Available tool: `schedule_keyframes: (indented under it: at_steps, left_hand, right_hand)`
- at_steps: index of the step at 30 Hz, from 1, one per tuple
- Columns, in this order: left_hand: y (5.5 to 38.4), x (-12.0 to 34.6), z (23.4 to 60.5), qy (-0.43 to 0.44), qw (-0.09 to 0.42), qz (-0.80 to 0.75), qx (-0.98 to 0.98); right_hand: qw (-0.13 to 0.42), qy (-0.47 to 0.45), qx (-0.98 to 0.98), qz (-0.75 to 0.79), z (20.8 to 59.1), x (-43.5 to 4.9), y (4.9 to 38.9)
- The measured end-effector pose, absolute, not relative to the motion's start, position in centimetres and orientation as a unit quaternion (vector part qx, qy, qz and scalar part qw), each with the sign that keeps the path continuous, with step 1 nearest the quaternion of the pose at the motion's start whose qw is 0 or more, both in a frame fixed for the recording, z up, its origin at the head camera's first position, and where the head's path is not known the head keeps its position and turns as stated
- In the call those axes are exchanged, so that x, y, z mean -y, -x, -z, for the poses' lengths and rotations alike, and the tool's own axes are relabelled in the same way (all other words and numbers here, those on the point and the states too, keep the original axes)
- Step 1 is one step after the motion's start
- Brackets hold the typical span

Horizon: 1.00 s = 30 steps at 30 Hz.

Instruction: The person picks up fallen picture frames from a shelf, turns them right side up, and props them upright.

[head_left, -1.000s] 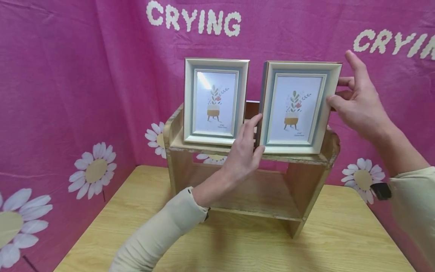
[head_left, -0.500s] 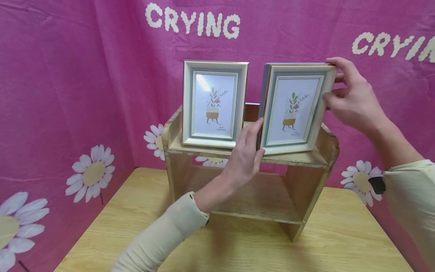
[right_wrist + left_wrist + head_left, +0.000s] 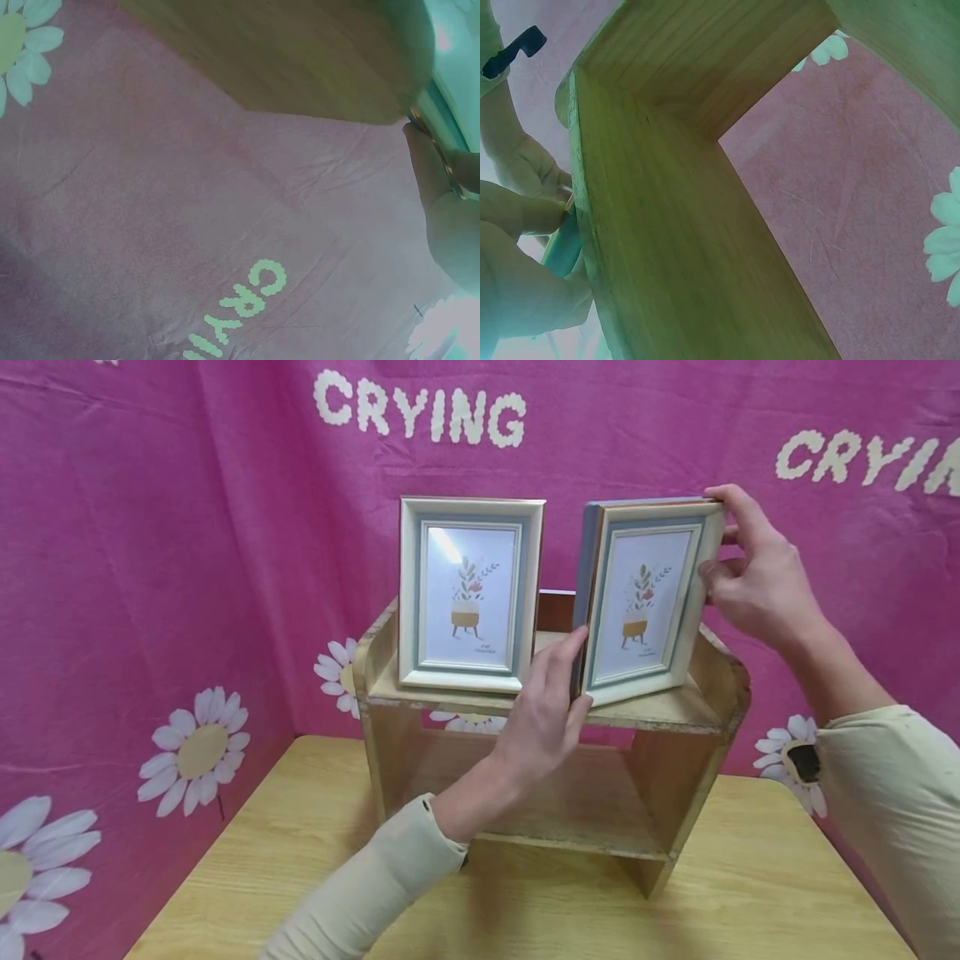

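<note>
A cream and blue picture frame (image 3: 651,610) with a potted-plant print stands angled on the top of a small wooden shelf (image 3: 660,714), its left side edge showing. My left hand (image 3: 534,718) holds its lower left edge, thumb at the front corner and fingers along the side. At the upper right, my right hand (image 3: 768,581) pinches the frame's right edge, with the index finger on the top corner. A matching picture frame (image 3: 472,597) stands upright to the left, facing forward. The left wrist view catches my left hand (image 3: 521,255) at the shelf's edge.
The shelf unit stands on a light wooden table (image 3: 262,852). Its right side panel (image 3: 731,681) rises just beside the angled frame. A pink cloth (image 3: 262,527) with daisies and lettering hangs behind and at the left.
The right picture frame has turned, its right side swinging back and leftward and more of its left edge showing. My right hand moved left with it, its index finger lowering onto the top corner.
</note>
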<state>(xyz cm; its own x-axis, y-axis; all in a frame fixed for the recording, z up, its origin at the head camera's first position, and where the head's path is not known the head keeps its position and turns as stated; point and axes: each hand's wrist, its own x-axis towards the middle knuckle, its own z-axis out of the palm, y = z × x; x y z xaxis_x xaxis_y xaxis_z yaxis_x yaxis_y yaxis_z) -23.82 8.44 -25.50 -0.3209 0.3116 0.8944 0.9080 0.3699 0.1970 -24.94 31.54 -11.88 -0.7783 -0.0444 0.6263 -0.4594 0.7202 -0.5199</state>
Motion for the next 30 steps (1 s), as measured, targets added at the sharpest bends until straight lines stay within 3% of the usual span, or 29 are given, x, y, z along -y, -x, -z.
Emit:
schedule_keyframes:
  at_steps: [8,30]
  left_hand:
    - [23.6,-8.9,25.8,0.428,0.432,0.352,0.711]
    - [23.4,-10.8,26.4,0.403,0.479,0.304,0.718]
  right_hand:
    - [0.32,-0.149,0.868,-0.349,12.5,-31.7,25.7]
    - [0.306,-0.199,0.819,-0.443,13.3,-32.9,27.9]
